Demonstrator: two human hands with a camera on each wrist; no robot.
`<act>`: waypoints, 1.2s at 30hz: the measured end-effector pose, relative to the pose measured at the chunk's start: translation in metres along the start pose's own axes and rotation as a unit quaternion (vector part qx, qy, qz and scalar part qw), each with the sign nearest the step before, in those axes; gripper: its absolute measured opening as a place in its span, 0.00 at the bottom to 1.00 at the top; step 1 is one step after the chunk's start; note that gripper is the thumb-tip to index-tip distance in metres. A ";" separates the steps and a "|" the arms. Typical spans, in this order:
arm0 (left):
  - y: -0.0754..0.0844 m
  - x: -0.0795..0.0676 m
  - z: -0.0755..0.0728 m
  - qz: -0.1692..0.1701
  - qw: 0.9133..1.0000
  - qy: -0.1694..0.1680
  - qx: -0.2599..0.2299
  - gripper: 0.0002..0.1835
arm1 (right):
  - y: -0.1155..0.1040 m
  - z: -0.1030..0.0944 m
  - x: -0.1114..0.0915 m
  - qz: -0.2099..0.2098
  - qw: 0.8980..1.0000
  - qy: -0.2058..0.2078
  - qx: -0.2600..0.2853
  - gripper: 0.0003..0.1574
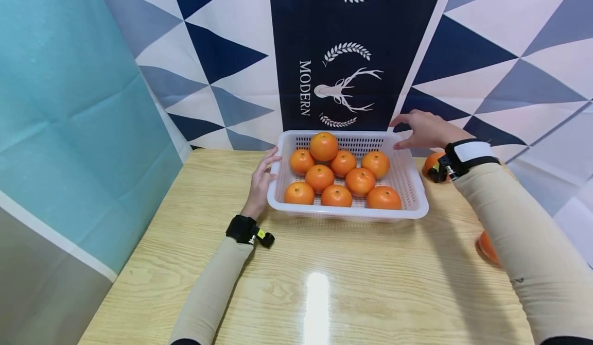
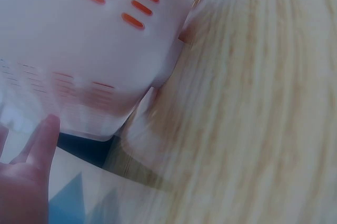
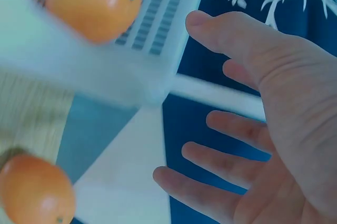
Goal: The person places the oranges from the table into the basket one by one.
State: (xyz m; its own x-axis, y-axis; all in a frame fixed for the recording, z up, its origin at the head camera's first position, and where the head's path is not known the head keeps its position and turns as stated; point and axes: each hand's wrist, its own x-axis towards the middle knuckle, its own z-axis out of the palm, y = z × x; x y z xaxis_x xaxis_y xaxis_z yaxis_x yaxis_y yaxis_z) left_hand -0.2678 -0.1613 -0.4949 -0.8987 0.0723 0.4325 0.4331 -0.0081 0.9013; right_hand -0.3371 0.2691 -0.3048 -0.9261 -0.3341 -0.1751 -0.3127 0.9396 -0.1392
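A white plastic basket (image 1: 348,212) with slotted walls stands at the back of the table, several oranges (image 1: 360,182) inside it. At its left end, my left hand (image 1: 260,183) touches the rim with its fingertips. A nearly straight finger (image 2: 45,142) shows against the basket's outer wall (image 2: 89,45) in the left wrist view. My right hand (image 1: 426,130) hovers by the back right corner, thumb and fingers spread with nothing between them. The right wrist view puts the thumb (image 3: 221,29) close beside the basket rim (image 3: 181,34).
One loose orange (image 1: 433,164) lies right of the basket, partly behind the right wrist. Another orange (image 1: 488,247) is partly hidden by the right forearm. A patterned cloth (image 1: 241,51) hangs right behind the basket, and a teal cloth (image 1: 79,103) borders the wooden table (image 1: 278,273) on the left.
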 end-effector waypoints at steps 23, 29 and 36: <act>-0.085 0.020 -0.023 -0.031 0.999 -0.024 -0.030 0.31 | 0.079 0.006 -0.038 0.035 0.999 -0.008 -0.005 0.48; -0.085 0.019 -0.024 -0.034 0.999 -0.026 -0.027 0.31 | 0.080 0.008 -0.039 0.043 0.999 -0.014 0.007 0.49; -0.084 0.018 -0.023 -0.034 0.999 -0.024 -0.029 0.31 | 0.081 0.016 -0.040 0.051 0.998 -0.024 0.024 0.52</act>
State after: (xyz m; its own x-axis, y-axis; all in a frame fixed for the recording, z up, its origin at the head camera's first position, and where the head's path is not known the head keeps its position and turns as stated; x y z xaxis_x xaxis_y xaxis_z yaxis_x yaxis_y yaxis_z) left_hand -0.3222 -0.1819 -0.5618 -0.9208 0.1233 0.3701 0.3656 -0.0584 0.9290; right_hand -0.3220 0.3577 -0.3248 -0.9409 -0.2414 -0.2377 -0.2058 0.9646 -0.1650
